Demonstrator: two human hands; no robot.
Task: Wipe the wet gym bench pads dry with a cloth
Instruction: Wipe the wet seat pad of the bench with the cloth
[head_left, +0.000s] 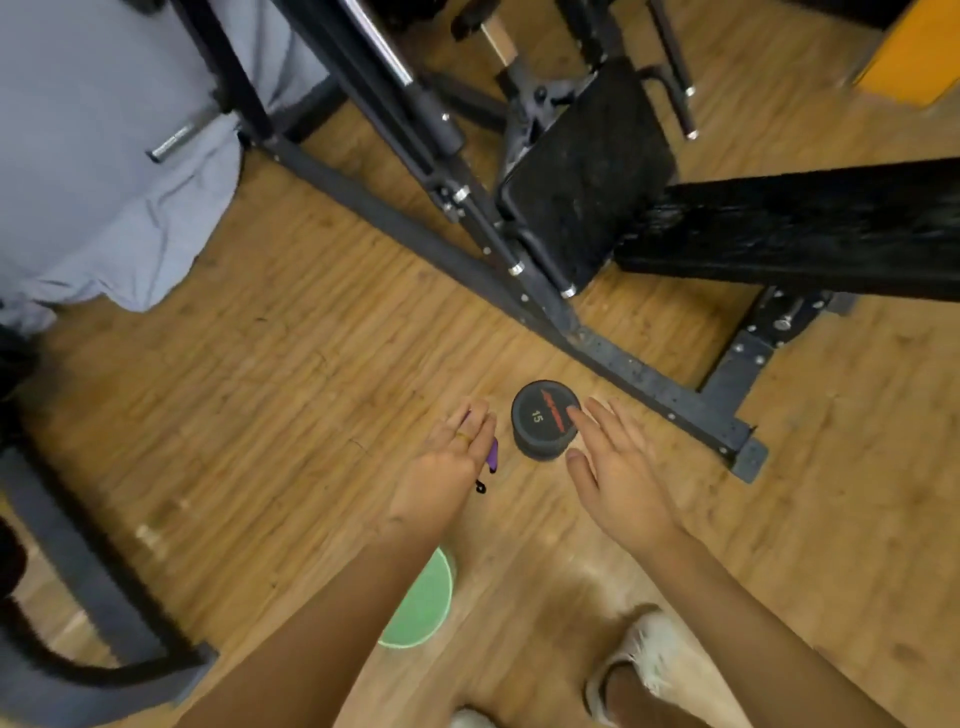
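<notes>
Left hand (451, 457) open, half-hiding a blurred purple object (491, 457), right hand (618, 467) open, fingertip on upright dumbbell (544, 418), bench pads (587, 192) cut off right, green disc (423, 605) partly behind forearm.

Wood floor (270, 364) bears upright dumbbell (545, 420), green disc (423, 605), bench frame (649, 384).

Both open hands, left hand (451, 460) and right hand (618, 467), flank an upright dumbbell (544, 418) on the wooden floor (260, 389).

Wood-plank floor (291, 364), black steel frame (395, 223)
</notes>
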